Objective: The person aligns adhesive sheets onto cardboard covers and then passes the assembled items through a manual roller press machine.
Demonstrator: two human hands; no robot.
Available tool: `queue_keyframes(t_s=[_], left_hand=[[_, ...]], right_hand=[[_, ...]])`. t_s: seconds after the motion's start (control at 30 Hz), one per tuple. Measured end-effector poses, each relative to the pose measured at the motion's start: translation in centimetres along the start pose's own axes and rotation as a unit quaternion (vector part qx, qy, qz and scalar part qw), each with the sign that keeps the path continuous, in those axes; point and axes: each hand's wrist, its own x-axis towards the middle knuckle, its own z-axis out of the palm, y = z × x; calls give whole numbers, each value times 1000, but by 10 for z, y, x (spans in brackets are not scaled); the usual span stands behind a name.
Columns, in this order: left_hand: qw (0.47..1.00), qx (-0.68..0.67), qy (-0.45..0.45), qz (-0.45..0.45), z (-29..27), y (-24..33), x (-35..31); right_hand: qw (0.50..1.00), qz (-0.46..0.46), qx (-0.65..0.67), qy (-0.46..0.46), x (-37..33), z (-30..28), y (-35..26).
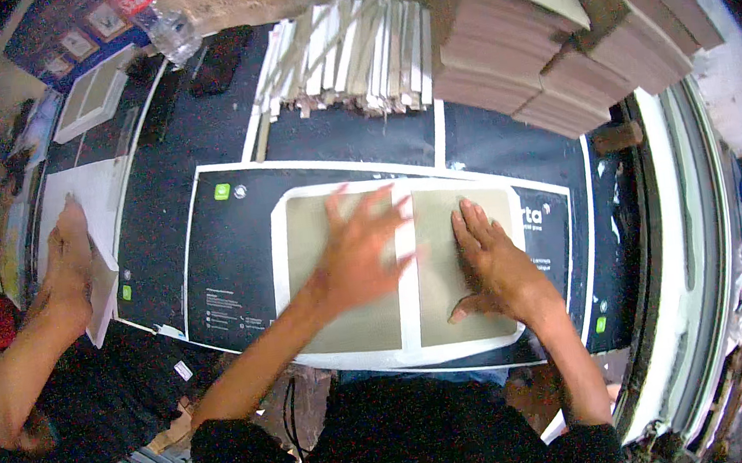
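Note:
Two grey-beige boards, a left board [355, 334] and a right board [438, 233], lie side by side on a white sheet with rounded corners [410, 318]. A white strip of that sheet shows between them and a narrow white border runs around them. My left hand [357, 250], slightly blurred, is over the left board with its fingers spread toward the white strip; whether it touches is hard to tell. My right hand [496, 267] lies flat on the right board, thumb apart. Neither hand holds anything. Beneath is a dark printed sheet [234, 270] with a white edge.
Behind lie a heap of thin white and grey strips [341, 52] and tall stacks of grey boards [504, 33]. A clear bottle [171, 30] is at the far left. Another person's hand [69, 247] rests on white sheets at left. A pale metal rail [684, 287] runs along the right.

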Motion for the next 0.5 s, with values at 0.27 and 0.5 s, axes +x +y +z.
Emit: queue_keyframes(t_s=[0.27,0.5], left_hand=[[922,66,230,-304,-66,-159,127],[921,113,289,-236,-74,-152,122]], right_hand=[[1000,-2,-13,-7,6,1,-2],[999,9,8,32,-1,-4,-9]])
